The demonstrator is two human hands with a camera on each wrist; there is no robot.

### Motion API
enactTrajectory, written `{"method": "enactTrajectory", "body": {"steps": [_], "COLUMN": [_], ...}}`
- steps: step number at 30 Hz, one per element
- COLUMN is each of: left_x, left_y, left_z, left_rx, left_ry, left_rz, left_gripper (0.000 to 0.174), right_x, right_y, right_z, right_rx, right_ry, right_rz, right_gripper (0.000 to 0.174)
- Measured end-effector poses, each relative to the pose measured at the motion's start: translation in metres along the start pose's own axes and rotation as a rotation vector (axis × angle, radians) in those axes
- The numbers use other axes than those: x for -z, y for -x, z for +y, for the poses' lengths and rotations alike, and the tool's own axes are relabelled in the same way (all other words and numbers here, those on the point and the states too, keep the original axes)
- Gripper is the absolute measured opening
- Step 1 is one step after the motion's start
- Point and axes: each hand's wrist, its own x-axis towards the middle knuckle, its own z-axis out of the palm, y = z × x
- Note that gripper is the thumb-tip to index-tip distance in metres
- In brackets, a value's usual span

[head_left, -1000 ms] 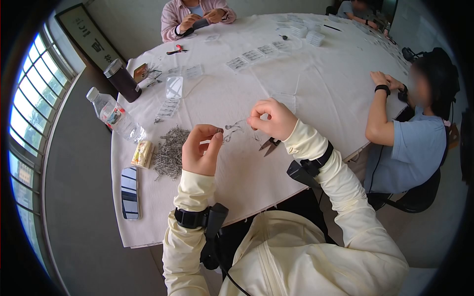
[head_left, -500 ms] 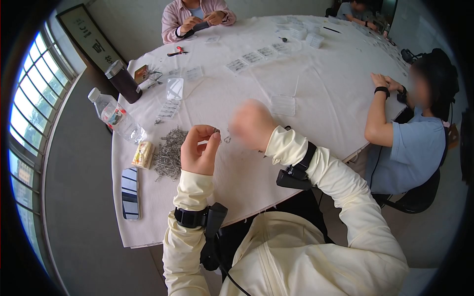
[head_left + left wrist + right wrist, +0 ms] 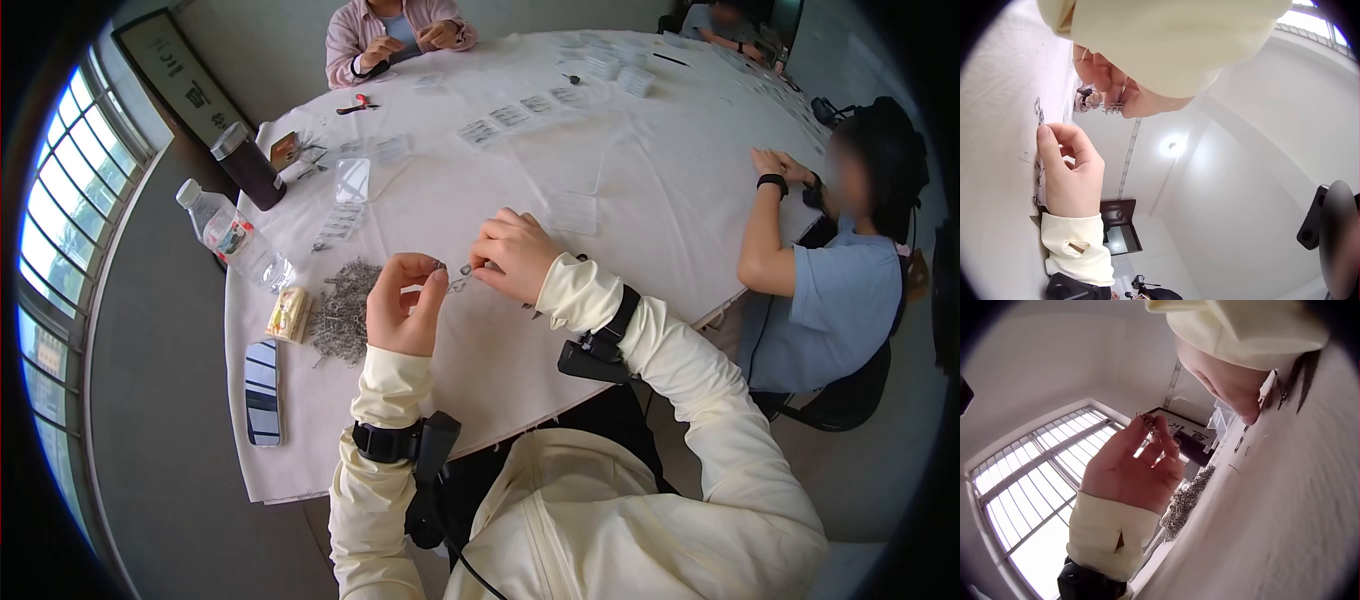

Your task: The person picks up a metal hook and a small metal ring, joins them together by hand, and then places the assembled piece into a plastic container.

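Note:
My left hand (image 3: 402,305) is raised over the near part of the table, pinching small wire-like metal pieces (image 3: 1113,109) in a short row between thumb and fingertips. To its right, my right hand (image 3: 515,258) is low at the cloth with its thumb and forefinger together on a small looped metal piece (image 3: 1040,117). A few more loose metal pieces (image 3: 457,285) lie on the cloth between the hands. Left of the left hand is a large heap of grey metal pieces (image 3: 345,315). Dark scissors (image 3: 1307,378) lie mostly hidden behind the right hand in the head view.
A phone (image 3: 264,392), a small yellow pack (image 3: 289,313), a plastic bottle (image 3: 235,237) and a dark flask (image 3: 250,168) line the left edge. Clear plastic boxes (image 3: 572,213) lie farther out, with red-handled pliers (image 3: 358,104). Other people sit around the table.
My right hand has come down and slightly left, from raised above the scissors to the loose metal pieces, now covering most of the scissors. My left hand has barely moved, still pinching its pieces.

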Motion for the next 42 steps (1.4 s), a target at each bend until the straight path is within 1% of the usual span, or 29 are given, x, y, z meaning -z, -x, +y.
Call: {"method": "enactTrajectory", "body": {"steps": [2, 4, 5, 7, 11, 13, 14, 16, 17, 19, 20, 22, 26, 28, 29, 31, 32, 34, 35, 37, 39, 40, 42], "left_x": [0.0, 0.001, 0.001, 0.002, 0.001, 0.0, 0.0, -0.001, -0.001, -0.001, -0.001, -0.002, -0.002, -0.002, -0.003, -0.004, -0.004, -0.004, -0.004, -0.005, -0.006, -0.006, -0.007], "left_y": [0.001, 0.001, 0.0, -0.001, -0.001, 0.0, 0.0, 0.0, 0.0, 0.001, 0.001, 0.001, 0.001, 0.002, 0.002, 0.002, 0.002, 0.003, 0.002, 0.002, 0.002, 0.002, 0.002], "left_z": [0.001, 0.001, -0.002, -0.003, -0.002, -0.001, 0.0, 0.0, 0.0, -0.001, -0.001, -0.001, -0.002, -0.004, -0.007, -0.004, 0.0, 0.002, 0.001, -0.001, -0.003, -0.002, 0.0], "left_rx": [0.014, 0.029, 0.031, 0.032, 0.049, 0.044, 0.052, 0.06, 0.067, 0.073, 0.073, 0.072, 0.051, 0.05, 0.03, 0.009, 0.017, 0.025, 0.016, 0.008, -0.01, -0.01, -0.009], "left_ry": [0.002, 0.004, 0.013, 0.021, 0.023, 0.03, 0.038, 0.046, 0.042, 0.038, 0.032, 0.026, -0.041, -0.065, -0.082, -0.099, -0.132, -0.164, -0.163, -0.163, -0.159, -0.159, -0.172], "left_rz": [0.003, 0.01, 0.008, 0.009, -0.011, -0.015, -0.018, -0.021, -0.021, -0.022, -0.022, -0.021, -0.024, -0.023, -0.01, 0.004, -0.013, -0.028, -0.023, -0.019, 0.018, 0.019, 0.014], "left_gripper": [0.011, 0.011, 0.011, 0.011, 0.011, 0.011, 0.01, 0.009, 0.009, 0.01, 0.009, 0.009, 0.008, 0.008, 0.009, 0.011, 0.01, 0.009, 0.01, 0.01, 0.011, 0.011, 0.011], "right_x": [0.002, 0.009, 0.014, 0.032, 0.03, 0.029, 0.028, 0.026, 0.027, 0.03, 0.029, 0.027, 0.03, 0.039, 0.037, 0.032, 0.032, 0.033, 0.032, 0.028, 0.028, 0.028, 0.028], "right_y": [-0.001, -0.003, -0.003, -0.004, -0.002, -0.001, -0.001, -0.002, -0.002, -0.001, -0.001, 0.0, 0.001, -0.001, 0.0, 0.001, 0.001, 0.0, 0.0, 0.0, 0.0, 0.001, 0.0], "right_z": [-0.001, -0.006, -0.009, -0.021, -0.02, -0.018, -0.016, -0.012, -0.011, -0.011, -0.01, -0.008, -0.017, -0.023, -0.023, -0.022, -0.021, -0.021, -0.022, -0.024, -0.024, -0.025, -0.023], "right_rx": [0.03, -0.038, -0.036, -0.273, -0.261, -0.284, -0.285, -0.317, -0.317, -0.363, -0.363, -0.305, -0.332, -0.374, -0.373, -0.229, -0.228, -0.228, -0.228, -0.257, -0.266, -0.277, -0.276], "right_ry": [0.047, -0.096, -0.096, -0.588, -0.659, -0.819, -0.82, -1.061, -1.061, -1.154, -1.154, -1.202, -1.176, -0.964, -0.964, -0.655, -0.655, -0.809, -0.809, -0.93, -0.93, -0.93, -0.934], "right_rz": [0.007, 0.088, 0.089, -0.022, 0.009, -0.066, -0.065, -0.085, -0.085, -0.161, -0.16, -0.145, -0.113, -0.14, -0.139, 0.013, 0.012, -0.041, -0.041, -0.033, -0.026, -0.018, -0.031], "right_gripper": [0.008, 0.008, 0.008, 0.007, 0.007, 0.001, 0.001, 0.01, 0.01, 0.02, 0.02, 0.019, 0.017, 0.016, 0.016, 0.013, 0.013, 0.015, 0.015, 0.019, 0.021, 0.025, 0.027]}}
